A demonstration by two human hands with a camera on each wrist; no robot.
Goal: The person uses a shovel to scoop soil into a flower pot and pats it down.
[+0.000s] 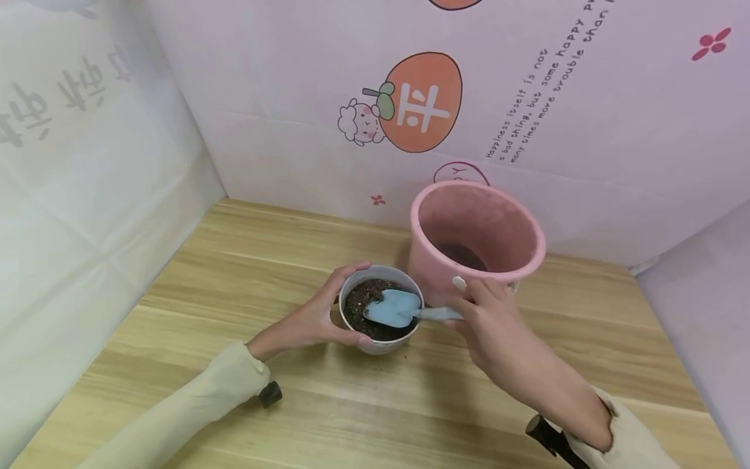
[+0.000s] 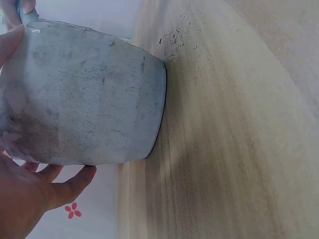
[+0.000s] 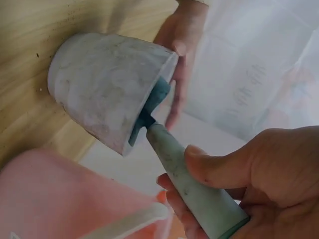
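Note:
A grey-white flower pot (image 1: 381, 347) with dark soil (image 1: 361, 299) in it stands on the wooden table. My left hand (image 1: 319, 317) grips the pot round its left side, thumb near the front rim and fingers behind. In the left wrist view the pot's stained wall (image 2: 94, 94) fills much of the picture. My right hand (image 1: 491, 320) holds a light-blue trowel (image 1: 394, 308) by its handle. The trowel's blade lies over the soil inside the rim. From the right wrist, the pale green handle (image 3: 187, 184) shows between thumb and curled fingers.
A pink bucket (image 1: 417, 260) with some dark soil at its bottom stands behind and right of the pot, against the printed cloth backdrop (image 1: 281, 143). Its white handle (image 3: 129, 221) shows in the right wrist view. Soil crumbs (image 2: 174, 42) lie on the table (image 1: 281, 404) beside the pot.

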